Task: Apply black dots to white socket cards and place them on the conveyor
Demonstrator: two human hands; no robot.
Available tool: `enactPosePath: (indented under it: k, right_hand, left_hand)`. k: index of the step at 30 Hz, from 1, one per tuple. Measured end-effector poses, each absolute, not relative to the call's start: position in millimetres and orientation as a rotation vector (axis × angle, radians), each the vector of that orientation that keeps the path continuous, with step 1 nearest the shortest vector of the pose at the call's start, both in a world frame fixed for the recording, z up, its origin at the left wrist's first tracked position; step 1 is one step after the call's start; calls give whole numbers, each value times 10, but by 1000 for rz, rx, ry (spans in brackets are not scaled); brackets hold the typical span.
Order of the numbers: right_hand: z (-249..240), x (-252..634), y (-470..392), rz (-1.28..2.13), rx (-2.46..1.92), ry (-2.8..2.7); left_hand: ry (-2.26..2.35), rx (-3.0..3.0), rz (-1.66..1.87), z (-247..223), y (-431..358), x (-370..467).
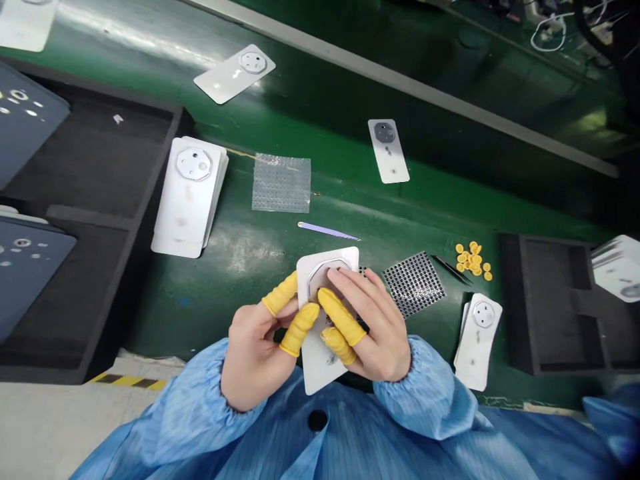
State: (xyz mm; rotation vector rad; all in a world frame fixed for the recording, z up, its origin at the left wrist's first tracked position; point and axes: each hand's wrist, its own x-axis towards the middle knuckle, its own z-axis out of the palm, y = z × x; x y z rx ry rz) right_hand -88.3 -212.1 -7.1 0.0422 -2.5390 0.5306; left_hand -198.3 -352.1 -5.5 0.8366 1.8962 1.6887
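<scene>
A white phone back panel (316, 363) with an octagonal camera ring is held upright in front of me. My left hand (267, 340) grips its left edge, with yellow finger cots on thumb and index finger. My right hand (373, 320) lies over the panel's front, its yellow-covered index finger and thumb on the face near the ring and its bare fingers across the ring. Behind the hands lie purple tweezers (327, 231) and a sheet of small black dots (415, 283), with part of another dotted sheet behind the right hand.
Stacked white panels (187, 200) stand at left beside a black tray (135, 200) with dark blue panels (30, 273). More white panels (479, 343), black tweezers (451, 269), yellow finger cots (473, 259) and another black tray (515, 307) are at right. Bubble wrap (281, 183) lies behind.
</scene>
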Motion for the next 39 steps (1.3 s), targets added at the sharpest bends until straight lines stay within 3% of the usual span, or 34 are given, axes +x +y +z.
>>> enactPosePath:
  k: [7,13,20,28,33,39]
  right_hand:
    - [-81,-908,-2093,507,21,-2597]
    - [-169,-978,-2150,757,56,-2560]
    - [-252,-987,-2015,958,12,-2416]
    - [-181,-928,-2043,1188,-370,-2053]
    - [-273,-876,-2157,1572,-737,-1792]
    - [-256,-881,-2244,1558,-788,-1740]
  left_hand:
    - [1987,990,1586,-10,-3471,-1998]
    - [2067,980,1559,-75,-3456,-2038]
    - [1703,629,1658,-147,-3395,-2022]
    - [1492,344,1747,-3,-3341,-1983]
    - [1477,332,1786,-11,-3305,-1974]
    - [1582,338,1746,-54,-3286,-2006]
